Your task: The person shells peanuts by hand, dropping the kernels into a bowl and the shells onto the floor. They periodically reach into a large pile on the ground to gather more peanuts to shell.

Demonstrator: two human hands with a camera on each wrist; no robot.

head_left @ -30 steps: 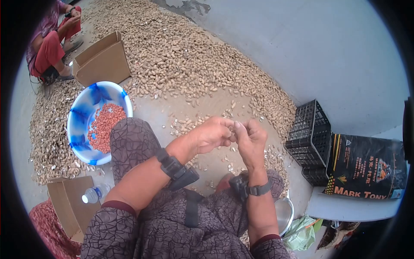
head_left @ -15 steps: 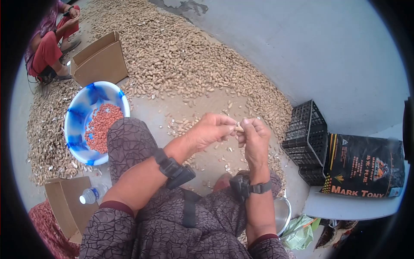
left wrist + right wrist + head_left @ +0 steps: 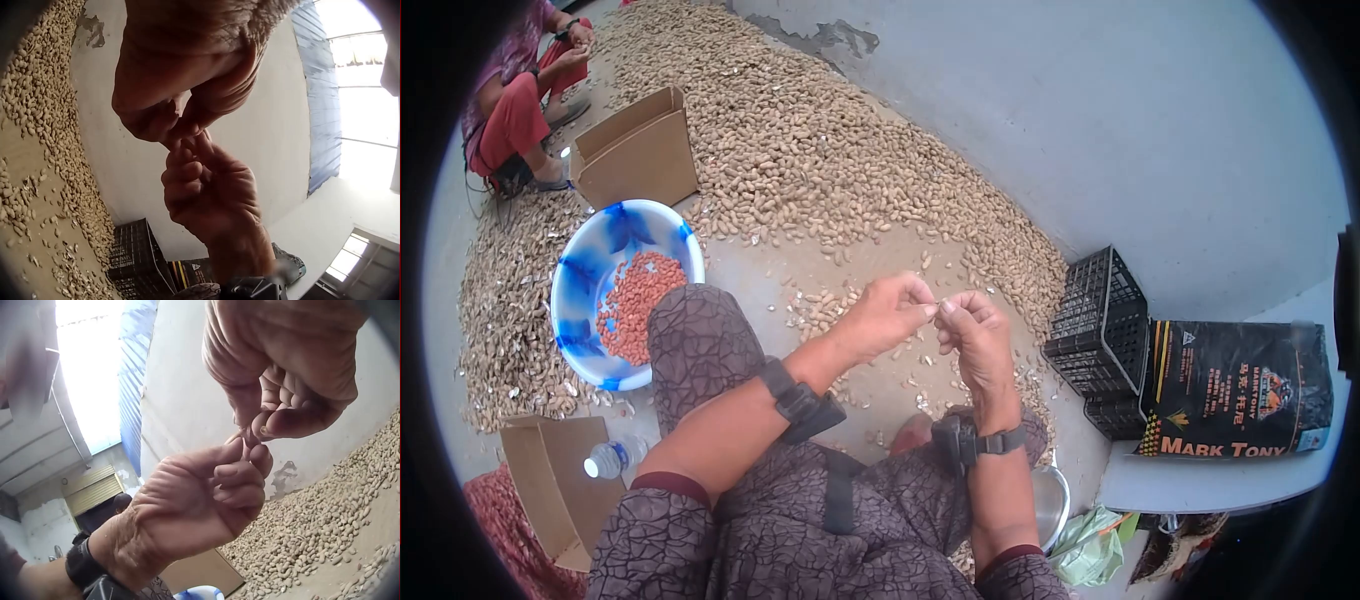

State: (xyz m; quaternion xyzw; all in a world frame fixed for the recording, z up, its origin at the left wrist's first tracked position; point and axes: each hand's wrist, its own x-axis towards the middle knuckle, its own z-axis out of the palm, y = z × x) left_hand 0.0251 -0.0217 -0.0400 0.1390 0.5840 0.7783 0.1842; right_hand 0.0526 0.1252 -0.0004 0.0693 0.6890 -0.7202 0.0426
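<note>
My left hand (image 3: 890, 315) and right hand (image 3: 977, 335) meet fingertip to fingertip above the floor. Both pinch a small peanut (image 3: 251, 435), mostly hidden between thumbs and forefingers. In the left wrist view, the left hand (image 3: 187, 69) hangs above the right hand (image 3: 215, 194), with their fingertips together. Left of my knee stands a blue and white basin (image 3: 572, 335), holding red shelled peanut kernels (image 3: 640, 295). Loose peanuts and bits of shell (image 3: 825, 310) lie on the floor under my hands.
A large heap of unshelled peanuts (image 3: 800, 150) runs along the wall. Cardboard boxes (image 3: 640, 155) and a plastic bottle (image 3: 615, 457) are at the left. Black crates (image 3: 1100, 330), a black printed sack (image 3: 1240, 390) and a metal bowl (image 3: 1052, 505) stand right. Another person sits far left.
Half a second ago a pale shell showed between my fingertips, with the hands slightly apart. Now the fingertips are closer together and the shell is mostly covered.
</note>
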